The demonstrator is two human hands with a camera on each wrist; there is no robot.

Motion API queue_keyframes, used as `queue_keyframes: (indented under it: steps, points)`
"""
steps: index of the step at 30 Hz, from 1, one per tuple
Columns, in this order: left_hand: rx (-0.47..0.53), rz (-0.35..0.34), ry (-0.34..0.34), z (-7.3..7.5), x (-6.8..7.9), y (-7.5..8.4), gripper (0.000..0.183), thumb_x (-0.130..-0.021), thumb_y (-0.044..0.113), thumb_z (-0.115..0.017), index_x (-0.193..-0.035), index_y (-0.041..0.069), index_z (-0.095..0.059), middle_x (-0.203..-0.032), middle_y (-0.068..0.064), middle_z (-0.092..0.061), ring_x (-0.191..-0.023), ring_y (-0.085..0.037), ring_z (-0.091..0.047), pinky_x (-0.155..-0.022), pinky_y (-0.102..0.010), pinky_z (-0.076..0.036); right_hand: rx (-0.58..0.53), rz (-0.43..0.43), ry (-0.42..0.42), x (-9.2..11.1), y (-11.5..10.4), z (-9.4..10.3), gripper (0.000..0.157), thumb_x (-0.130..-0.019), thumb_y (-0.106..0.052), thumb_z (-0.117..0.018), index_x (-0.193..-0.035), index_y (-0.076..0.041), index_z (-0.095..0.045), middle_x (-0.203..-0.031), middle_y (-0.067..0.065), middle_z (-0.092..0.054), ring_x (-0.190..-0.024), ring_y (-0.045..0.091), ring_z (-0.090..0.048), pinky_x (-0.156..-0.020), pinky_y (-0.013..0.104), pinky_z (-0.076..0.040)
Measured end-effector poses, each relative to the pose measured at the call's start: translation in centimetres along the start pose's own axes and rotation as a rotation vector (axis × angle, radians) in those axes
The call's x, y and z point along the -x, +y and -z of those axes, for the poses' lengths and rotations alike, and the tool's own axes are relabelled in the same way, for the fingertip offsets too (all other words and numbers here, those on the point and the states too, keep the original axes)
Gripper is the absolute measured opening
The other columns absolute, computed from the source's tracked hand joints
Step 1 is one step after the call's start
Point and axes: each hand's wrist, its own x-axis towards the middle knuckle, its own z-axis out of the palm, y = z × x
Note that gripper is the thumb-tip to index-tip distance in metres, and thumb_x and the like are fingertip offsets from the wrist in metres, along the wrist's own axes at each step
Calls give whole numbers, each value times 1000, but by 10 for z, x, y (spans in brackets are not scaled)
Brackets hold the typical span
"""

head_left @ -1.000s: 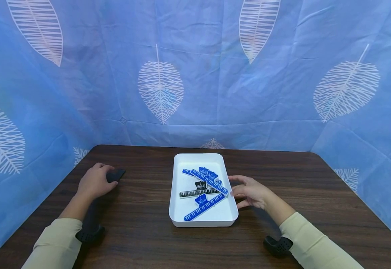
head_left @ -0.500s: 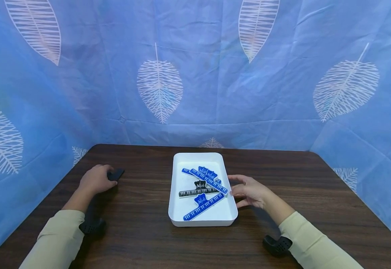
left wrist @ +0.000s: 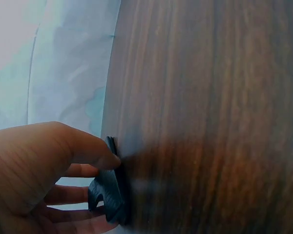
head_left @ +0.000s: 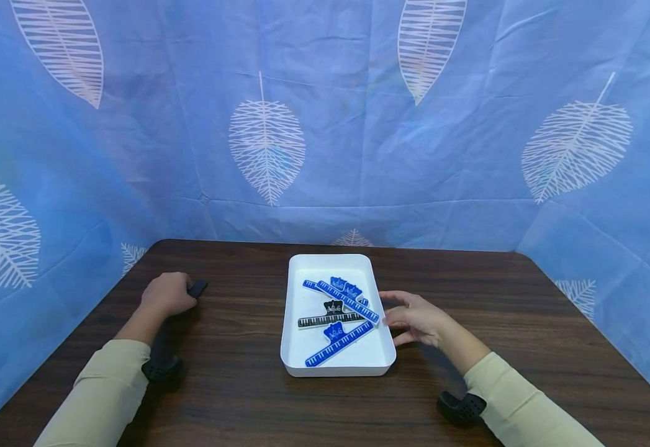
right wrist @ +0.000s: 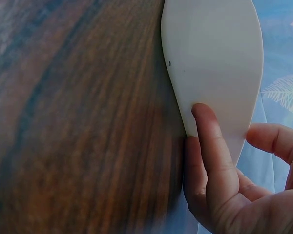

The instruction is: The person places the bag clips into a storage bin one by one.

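At the left of the head view my left hand (head_left: 169, 293) pinches a dark clip (head_left: 197, 288) low over the table. In the left wrist view the thumb lies over one side of the black clip (left wrist: 110, 190), with the fingers behind it. My right hand (head_left: 418, 320) rests against the right outer wall of a white tray (head_left: 338, 370); its fingertips touch the wall and rim. Inside the tray lie several piano-keyboard clips: a black clip (head_left: 325, 321), a front blue clip (head_left: 338, 345) and overlapping blue clips (head_left: 352, 303) behind.
The dark wooden table (head_left: 235, 397) spreads around the tray. A blue cloth (head_left: 336, 155) with white leaf prints hangs behind and beside it. Each wrist wears a black band, such as the right band (head_left: 461, 408).
My left hand has shifted slightly right and turned, so its fingers cover more of the dark clip. The right hand, the tray and its clips have stayed put.
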Motion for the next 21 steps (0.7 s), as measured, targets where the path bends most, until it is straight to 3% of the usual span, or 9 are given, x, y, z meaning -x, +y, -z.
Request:
queue_keyframes:
  steps: [5, 9, 21]
  points:
    - [-10, -18, 6, -1, -1, 0, 11, -78, 11, -69, -79, 1, -66, -72, -10, -60, -64, -27, -52, -60, -42, -44, 4, 0, 7, 0, 0, -1, 73, -87, 1, -63, -150, -3, -26, -120, 22, -61, -101, 30, -66, -73, 50, -57]
    - [-17, -28, 3, -1, -1, 1, 12, -78, 11, -70, -71, 5, -64, -68, -7, -58, -62, -26, -51, -59, -40, -43, 6, 3, 9, 0, 1, -1, 73, -88, 1, -63, -150, -3, -26, -119, 21, -61, -101, 31, -66, -73, 50, -57]
    - [-26, -58, 27, 1, -2, 3, 23, -76, 12, -75, -91, -4, -69, -85, -16, -66, -69, -28, -56, -64, -46, -51, 15, 5, 9, 1, 0, -1, 73, -87, 0, -63, -150, -2, -25, -119, 21, -61, -100, 30, -66, -73, 50, -57]
